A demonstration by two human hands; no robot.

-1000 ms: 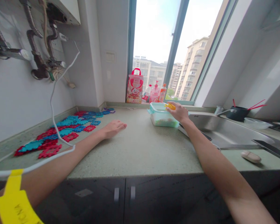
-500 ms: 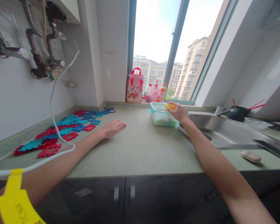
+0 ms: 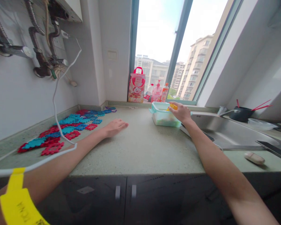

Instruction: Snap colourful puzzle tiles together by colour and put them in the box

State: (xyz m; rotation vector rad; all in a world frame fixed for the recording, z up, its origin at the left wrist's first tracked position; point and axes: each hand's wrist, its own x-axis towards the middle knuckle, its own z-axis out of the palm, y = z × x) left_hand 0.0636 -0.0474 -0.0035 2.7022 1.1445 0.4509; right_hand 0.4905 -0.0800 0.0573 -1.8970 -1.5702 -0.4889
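My right hand (image 3: 181,113) is closed on a yellow plastic piece (image 3: 173,107), held at the back right of a pale green, see-through plastic box (image 3: 164,122). Through the box's wall, green and other coloured pieces show blurred at its bottom. My left hand (image 3: 116,127) lies palm down on the counter with its fingers stretched out, holding nothing. To its left spread many red, light blue and dark blue interlocking plastic pieces (image 3: 71,119), some overlapping. The near ones lie close beside my left forearm.
A steel sink (image 3: 224,132) lies to the right of the box, with a dark flat object (image 3: 207,136) at its near left edge. A pale oval case (image 3: 254,158) sits in front. Bottles (image 3: 156,93) and a pink bag (image 3: 136,87) stand by the window. A white cable (image 3: 55,103) hangs across the left.
The view has shifted slightly to the left. My right hand keeps hold of the yellow piece at the box, moving only a little. My left hand stays on the counter.
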